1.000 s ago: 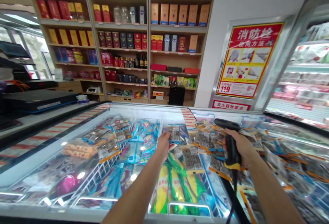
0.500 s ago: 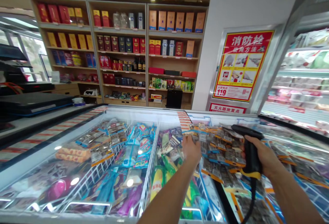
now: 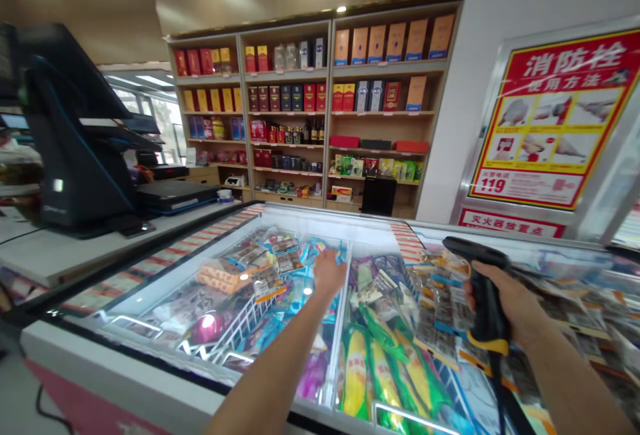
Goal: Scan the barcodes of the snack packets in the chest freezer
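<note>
My right hand (image 3: 505,298) is wrapped around the handle of a black barcode scanner (image 3: 487,295) with a yellow-trimmed base. Its cable hangs down in front of brown snack packets (image 3: 445,295). My left hand (image 3: 330,272) is stretched out over the chest freezer (image 3: 165,362), at the blue packets (image 3: 293,318) left of a white divider. Its fingers look slightly apart, with nothing visible between them; whether they touch a packet is unclear. Right of the divider lie corn cobs in green and yellow wrappers (image 3: 383,368).
Orange-and-white packs (image 3: 220,276) and a round pink item (image 3: 207,328) lie in the freezer's left part. A counter with a black checkout terminal (image 3: 75,135) stands on the left. Behind are shelves of boxed goods (image 3: 295,98) and a red fire-hydrant poster (image 3: 555,118) on the wall.
The view has turned left, bringing the checkout terminal in. My left hand has moved left from the brown packets to the blue ones. The right hand still holds the barcode scanner.
</note>
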Tool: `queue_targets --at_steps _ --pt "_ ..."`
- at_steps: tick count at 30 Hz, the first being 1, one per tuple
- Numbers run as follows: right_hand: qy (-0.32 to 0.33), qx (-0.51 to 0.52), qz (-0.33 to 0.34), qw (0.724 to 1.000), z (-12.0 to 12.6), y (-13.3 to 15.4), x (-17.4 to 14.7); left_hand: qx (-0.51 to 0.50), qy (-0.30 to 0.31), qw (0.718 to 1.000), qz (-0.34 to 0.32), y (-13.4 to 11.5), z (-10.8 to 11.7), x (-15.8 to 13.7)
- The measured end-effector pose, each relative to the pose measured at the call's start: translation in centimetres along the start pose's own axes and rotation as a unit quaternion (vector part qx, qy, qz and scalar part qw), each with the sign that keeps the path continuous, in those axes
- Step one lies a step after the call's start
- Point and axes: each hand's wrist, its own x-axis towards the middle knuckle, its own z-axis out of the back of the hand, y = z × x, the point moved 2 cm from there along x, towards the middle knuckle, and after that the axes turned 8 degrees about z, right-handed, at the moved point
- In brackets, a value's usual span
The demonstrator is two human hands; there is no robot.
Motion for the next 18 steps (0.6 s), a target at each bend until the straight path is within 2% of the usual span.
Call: queue_targets --at_steps 3,4,6,10,12,14,15,18 --pt "0.037 0.037 -0.049 0.997 -3.4 -0.5 0.2 0.106 -0.049 0.991 0.060 5.1 2.7 1.5" --pt "0.049 0.040 -0.054 0.997 -4.4 -0.7 0.3 0.131 -0.048 0.988 0.066 6.2 3.2 1.7" --pt "0.071 0.040 -0.054 0.995 -6.0 -1.1 0.5 0.154 -0.034 0.987 0.037 7.2 3.3 1.7" --pt "0.086 0.033 -0.036 0.995 -7.7 -2.3 0.9 0.106 0.029 0.989 -0.101 6.3 2.3 0.6" --pt "0.084 0.024 -0.041 0.995 -8.0 -2.8 0.9 0.092 0.001 0.991 -0.093 5.8 2.1 0.0" --pt "0.092 0.024 -0.049 0.994 -8.2 -3.0 0.7 0.101 -0.046 0.993 -0.046 5.7 2.2 -0.3" --pt "0.098 0.025 -0.050 0.994 -8.3 -3.0 0.7 0.110 -0.051 0.992 -0.029 5.8 2.3 -0.4" --pt "0.107 0.024 -0.052 0.993 -8.6 -2.8 0.5 0.132 0.013 0.989 -0.064 5.8 2.7 0.1"
